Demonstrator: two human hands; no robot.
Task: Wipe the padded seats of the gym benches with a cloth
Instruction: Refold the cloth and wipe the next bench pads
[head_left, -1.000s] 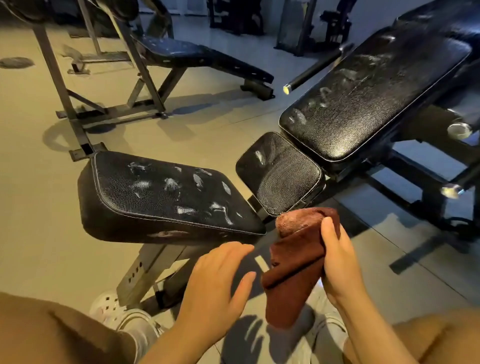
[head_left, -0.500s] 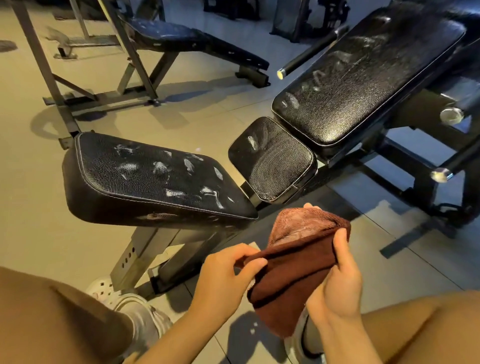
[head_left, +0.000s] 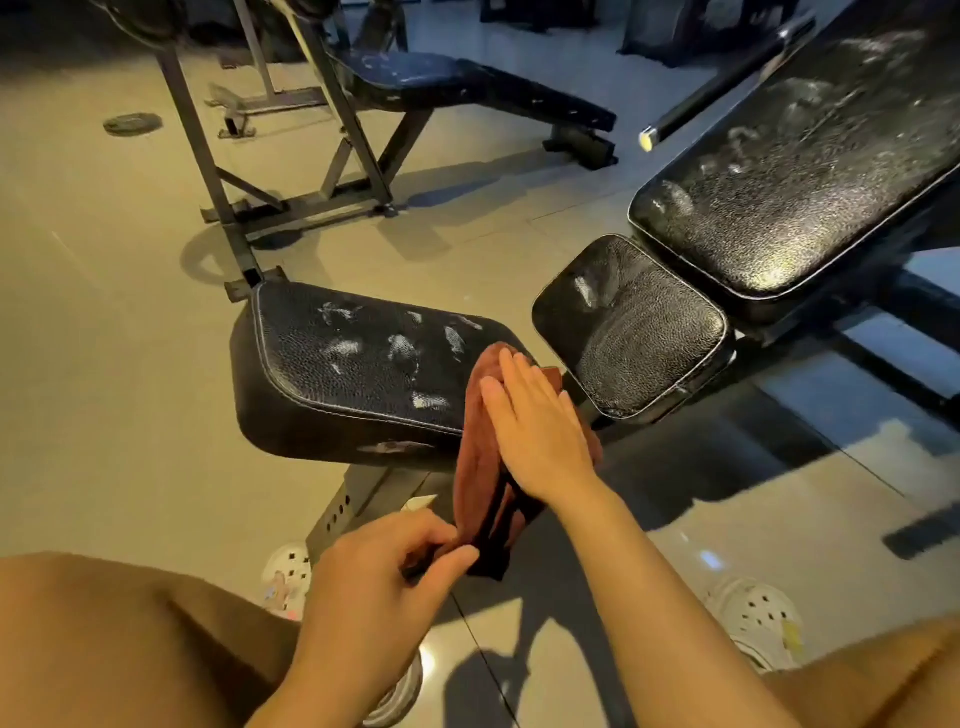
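A black padded bench seat (head_left: 353, 374) with white smears sits in front of me. A brown cloth (head_left: 480, 457) drapes over its near right corner. My right hand (head_left: 540, 431) lies flat on the cloth with straight fingers and presses it against the pad. My left hand (head_left: 395, 571) pinches the cloth's hanging lower end between thumb and fingers. To the right are a smaller black seat pad (head_left: 634, 332) and the long inclined back pad (head_left: 789, 192), both with pale smears.
The seat's metal post (head_left: 353, 504) stands below the pad. Another bench (head_left: 467, 88) and its steel frame (head_left: 218, 171) stand behind. A weight plate (head_left: 132, 123) lies on the floor far left. My knees and white clogs (head_left: 753, 618) fill the bottom.
The cloth was held in the air between both hands; now it lies on the seat's right corner under my flat right hand. My left hand has shifted to the cloth's lower end.
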